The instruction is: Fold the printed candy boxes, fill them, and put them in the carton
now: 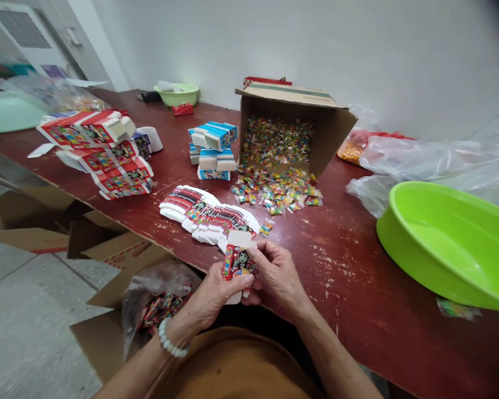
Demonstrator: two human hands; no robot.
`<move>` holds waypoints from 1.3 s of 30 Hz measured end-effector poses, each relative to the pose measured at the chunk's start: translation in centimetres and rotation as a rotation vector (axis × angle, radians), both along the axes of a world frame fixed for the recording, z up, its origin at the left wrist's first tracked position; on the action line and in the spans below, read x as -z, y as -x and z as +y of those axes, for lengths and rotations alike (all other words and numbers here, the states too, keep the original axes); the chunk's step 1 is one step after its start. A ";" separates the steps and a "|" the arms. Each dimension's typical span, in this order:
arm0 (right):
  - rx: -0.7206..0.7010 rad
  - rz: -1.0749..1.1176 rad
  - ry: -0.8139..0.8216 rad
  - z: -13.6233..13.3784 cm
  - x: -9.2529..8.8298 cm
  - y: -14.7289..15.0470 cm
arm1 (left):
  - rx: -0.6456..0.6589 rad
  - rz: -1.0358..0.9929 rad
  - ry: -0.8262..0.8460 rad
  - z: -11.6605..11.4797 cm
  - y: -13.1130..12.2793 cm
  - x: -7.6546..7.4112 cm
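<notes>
A small red printed candy box (238, 260) with white flaps is held between both hands at the table's near edge. My left hand (222, 285) grips its lower left side, thumb across the front. At the upper right edge, my right hand (276, 271) pinches the box near its top flap; the fingers behind are partly hidden. Just beyond lies a fanned row of flat red and white box blanks (210, 216). One wrapped candy (266, 226) rests beside that row, with a heap of wrapped candies (278, 191) farther back.
A cardboard carton (335, 138) on its side spills candies onto the red table (316, 244). Blue box bundles (214, 149) and red box bundles (108, 149) stand to the left. A green basin (419, 249) sits at right. Below the left edge is a bag of wrapped pieces (162, 307).
</notes>
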State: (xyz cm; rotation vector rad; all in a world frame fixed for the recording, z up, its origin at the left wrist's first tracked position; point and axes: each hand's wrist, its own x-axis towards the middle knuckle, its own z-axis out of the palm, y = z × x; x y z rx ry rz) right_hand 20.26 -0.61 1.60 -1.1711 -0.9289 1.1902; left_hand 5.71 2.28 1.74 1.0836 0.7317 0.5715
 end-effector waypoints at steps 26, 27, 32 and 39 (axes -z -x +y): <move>-0.081 -0.017 -0.110 1.4 1.6 -1.9 | -0.330 -0.054 -0.118 0.6 0.1 0.6; -0.066 -0.043 -0.142 1.3 1.7 -1.9 | -0.314 -0.088 -0.040 0.4 0.0 0.4; -0.027 -0.295 -0.277 0.6 1.4 -1.7 | -0.106 -0.077 0.276 -0.3 -0.2 -0.2; -0.095 -0.164 -0.034 1.2 0.4 -2.1 | -0.145 0.064 0.178 -0.1 -0.4 0.8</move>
